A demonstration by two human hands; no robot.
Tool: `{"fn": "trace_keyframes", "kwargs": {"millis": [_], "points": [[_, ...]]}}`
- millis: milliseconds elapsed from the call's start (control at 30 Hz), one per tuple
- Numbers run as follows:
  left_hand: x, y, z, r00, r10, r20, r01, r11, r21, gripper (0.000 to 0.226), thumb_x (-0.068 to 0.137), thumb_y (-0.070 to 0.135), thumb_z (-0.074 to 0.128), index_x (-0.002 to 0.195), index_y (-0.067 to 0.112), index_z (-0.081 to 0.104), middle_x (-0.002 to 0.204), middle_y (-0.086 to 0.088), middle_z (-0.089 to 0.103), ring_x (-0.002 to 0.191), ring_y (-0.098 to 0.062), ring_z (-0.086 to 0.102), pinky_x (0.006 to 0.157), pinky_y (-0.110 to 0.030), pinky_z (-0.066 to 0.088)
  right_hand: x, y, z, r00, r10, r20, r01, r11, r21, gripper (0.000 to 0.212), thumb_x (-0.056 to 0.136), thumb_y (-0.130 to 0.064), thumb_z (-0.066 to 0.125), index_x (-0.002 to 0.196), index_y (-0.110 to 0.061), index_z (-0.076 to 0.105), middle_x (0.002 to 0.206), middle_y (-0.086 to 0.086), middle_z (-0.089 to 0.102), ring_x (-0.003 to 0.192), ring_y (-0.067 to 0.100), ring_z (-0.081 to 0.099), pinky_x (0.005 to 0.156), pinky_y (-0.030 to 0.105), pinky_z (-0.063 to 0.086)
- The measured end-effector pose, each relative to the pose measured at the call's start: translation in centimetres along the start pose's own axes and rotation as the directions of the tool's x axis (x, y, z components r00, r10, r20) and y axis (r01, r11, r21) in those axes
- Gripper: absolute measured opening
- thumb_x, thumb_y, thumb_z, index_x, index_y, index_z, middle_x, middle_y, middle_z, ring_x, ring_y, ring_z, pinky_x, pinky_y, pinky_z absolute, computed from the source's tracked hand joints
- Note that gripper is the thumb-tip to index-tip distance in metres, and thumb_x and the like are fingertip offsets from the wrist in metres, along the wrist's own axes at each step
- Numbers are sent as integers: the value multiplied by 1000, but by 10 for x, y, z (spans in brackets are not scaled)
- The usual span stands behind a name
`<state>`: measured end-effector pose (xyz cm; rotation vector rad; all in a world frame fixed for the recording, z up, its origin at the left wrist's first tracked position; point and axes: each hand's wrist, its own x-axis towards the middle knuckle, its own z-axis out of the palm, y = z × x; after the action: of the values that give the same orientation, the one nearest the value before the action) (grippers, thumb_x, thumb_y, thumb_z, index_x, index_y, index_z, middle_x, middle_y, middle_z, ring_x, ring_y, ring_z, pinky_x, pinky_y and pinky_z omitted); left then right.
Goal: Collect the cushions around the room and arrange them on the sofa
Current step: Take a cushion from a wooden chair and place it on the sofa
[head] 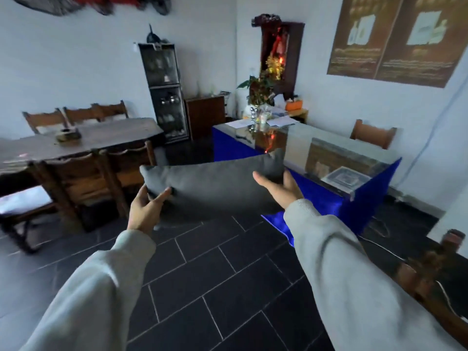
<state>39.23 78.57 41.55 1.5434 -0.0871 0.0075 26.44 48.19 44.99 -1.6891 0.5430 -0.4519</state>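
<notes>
A grey rectangular cushion [215,183] hangs in the air in front of me, above the dark tiled floor. My left hand [145,207] grips its lower left corner, thumb on the front face. My right hand [277,186] holds its right end from underneath, fingers behind the fabric. Both arms wear light grey sleeves. No sofa is in view.
A wooden dining table [106,138] with chairs stands at the left. A glass-topped table with a blue cloth [319,153] is right behind the cushion. A dark display cabinet [164,92] stands against the far wall. A carved wooden armrest [430,279] juts in at the lower right.
</notes>
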Motion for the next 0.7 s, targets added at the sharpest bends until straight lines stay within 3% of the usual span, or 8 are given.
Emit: {"fn": "trace_keyframes", "kwargs": {"millis": [67, 233, 333, 467, 600, 700], "points": [[27, 0, -35, 995, 35, -91, -36, 999, -12, 73, 63, 53, 86, 131, 33, 69, 116, 2, 79, 113, -25, 73, 101, -46, 57, 27, -9, 52, 995, -27, 97, 29, 999, -18, 106, 57, -71, 87, 149, -35, 50, 130, -14, 61, 121, 15, 58, 107, 36, 45], [100, 3, -116, 947, 139, -288, -134, 990, 39, 67, 59, 64, 90, 120, 44, 70, 112, 10, 79, 108, -12, 73, 101, -43, 58, 93, -30, 178, 958, -90, 271, 97, 995, -14, 95, 74, -62, 86, 154, -35, 43, 148, -7, 58, 134, 21, 55, 116, 41, 42], [135, 8, -164, 899, 157, -408, -140, 988, 72, 81, 60, 63, 90, 132, 36, 64, 122, 7, 76, 111, -10, 71, 103, -43, 57, 127, -47, 250, 922, -108, 372, 124, 992, -18, 90, 76, -62, 85, 152, -35, 47, 146, -8, 61, 129, 15, 56, 110, 33, 42], [156, 8, -230, 813, 144, -564, -123, 989, 76, 92, 56, 62, 90, 138, 34, 61, 125, 8, 74, 113, -11, 71, 104, -42, 56, 155, -68, 351, 834, -138, 534, 170, 985, -11, 94, 75, -58, 88, 154, -29, 46, 149, -3, 59, 138, 21, 56, 119, 40, 41], [145, -7, -305, 693, 154, -705, -129, 988, 89, 87, 58, 57, 90, 136, 31, 62, 130, 1, 72, 121, -18, 69, 108, -41, 54, 145, -79, 454, 742, -162, 651, 190, 981, 28, 82, 74, -52, 91, 144, -31, 54, 132, -12, 65, 125, 14, 61, 108, 29, 44], [124, -23, -366, 622, 158, -767, -160, 984, 74, 91, 65, 47, 92, 146, 30, 55, 135, 3, 72, 125, -14, 68, 110, -44, 52, 118, -83, 530, 656, -162, 737, 196, 980, 41, 85, 72, -54, 92, 144, -31, 55, 133, -11, 66, 124, 13, 62, 108, 29, 44]]}}
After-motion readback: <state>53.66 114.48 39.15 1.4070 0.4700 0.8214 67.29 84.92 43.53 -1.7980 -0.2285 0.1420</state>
